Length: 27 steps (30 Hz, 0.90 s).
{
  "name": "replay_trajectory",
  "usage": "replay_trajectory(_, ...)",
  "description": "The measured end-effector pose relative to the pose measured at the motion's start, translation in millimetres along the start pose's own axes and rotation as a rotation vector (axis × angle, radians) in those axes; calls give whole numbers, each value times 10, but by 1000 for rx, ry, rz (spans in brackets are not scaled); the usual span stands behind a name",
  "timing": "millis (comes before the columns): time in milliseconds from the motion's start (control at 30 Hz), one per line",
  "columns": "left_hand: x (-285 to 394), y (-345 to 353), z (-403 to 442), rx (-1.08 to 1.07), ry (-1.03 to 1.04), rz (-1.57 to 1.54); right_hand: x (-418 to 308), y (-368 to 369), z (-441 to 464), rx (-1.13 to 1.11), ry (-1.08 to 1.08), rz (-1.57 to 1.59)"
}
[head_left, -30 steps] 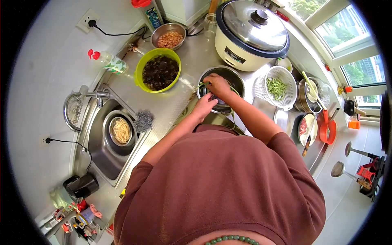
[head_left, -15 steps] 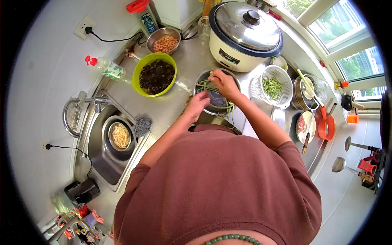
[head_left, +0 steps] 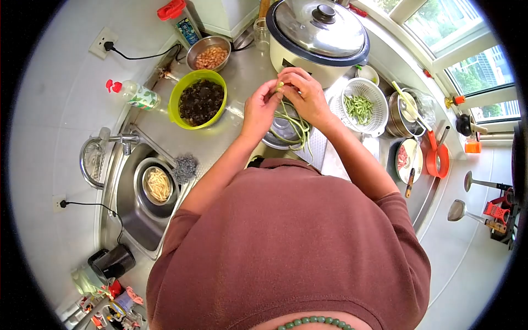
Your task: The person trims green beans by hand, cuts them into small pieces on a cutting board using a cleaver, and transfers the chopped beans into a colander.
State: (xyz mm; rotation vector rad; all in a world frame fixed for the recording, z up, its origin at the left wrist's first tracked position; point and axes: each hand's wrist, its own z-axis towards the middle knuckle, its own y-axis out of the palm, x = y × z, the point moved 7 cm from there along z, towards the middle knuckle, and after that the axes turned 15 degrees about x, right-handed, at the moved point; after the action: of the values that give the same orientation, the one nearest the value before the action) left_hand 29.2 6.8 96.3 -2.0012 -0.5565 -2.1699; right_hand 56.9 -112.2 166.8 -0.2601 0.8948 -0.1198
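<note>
Both hands meet above a metal bowl (head_left: 274, 142). My left hand (head_left: 260, 110) and my right hand (head_left: 308, 99) pinch the end of a green bean between their fingertips. Long green beans (head_left: 300, 131) hang over and lie in the bowl beneath them. To the right, a white colander (head_left: 379, 113) holds short green bean pieces (head_left: 358, 109). On the left stands a lime-green bowl (head_left: 174, 104) of dark, wet food (head_left: 201, 102).
A large cooker (head_left: 300, 58) with a metal lid is behind my hands. The sink (head_left: 129, 212) at left holds a bowl of pale strips (head_left: 158, 185). Stacked pots (head_left: 397, 118), a plate (head_left: 418, 160) and an orange-red strainer (head_left: 444, 165) stand at right.
My hands have risen out of the metal bowl and come together, lifting a bean's end. More of the long beans now shows at the bowl's right side. The view has shifted slightly.
</note>
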Motion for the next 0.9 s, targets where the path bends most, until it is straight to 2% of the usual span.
replay_trajectory(100, 68, 3, 11, 11, 41, 103, -65, -22, 19, -18, -13, -39)
replay_trajectory(200, 8, -35, 64, 18, 54, 64, 75, -98, -33, 135, 220, 15)
replay_trajectory(300, -1, -108, 80, 43, -10, 42, 379, -95, -273, 89, 329, -129)
replay_trajectory(333, -31, -138, 92, 59, -24, 23, 417, -19, -365, 58, 299, -74)
replay_trajectory(400, -79, -175, 100, 84, -31, 2, 464, 193, -558, -186, 246, -99)
replay_trajectory(467, -110, -197, 113, 103, -13, -1, 614, 397, -806, -324, 180, -191)
replay_trajectory(533, -178, -191, 106, 108, -26, -16, 769, 543, -994, -403, 265, -201)
replay_trajectory(600, -250, -205, 92, 96, -45, 1, 898, 668, -1111, -524, 245, -311)
replay_trajectory(800, -540, -260, 7, 32, -109, 52, 1262, 871, -1297, -690, 341, -498)
replay_trajectory(900, -686, -306, -25, 18, -130, 36, 1366, 956, -1375, -740, 309, -496)
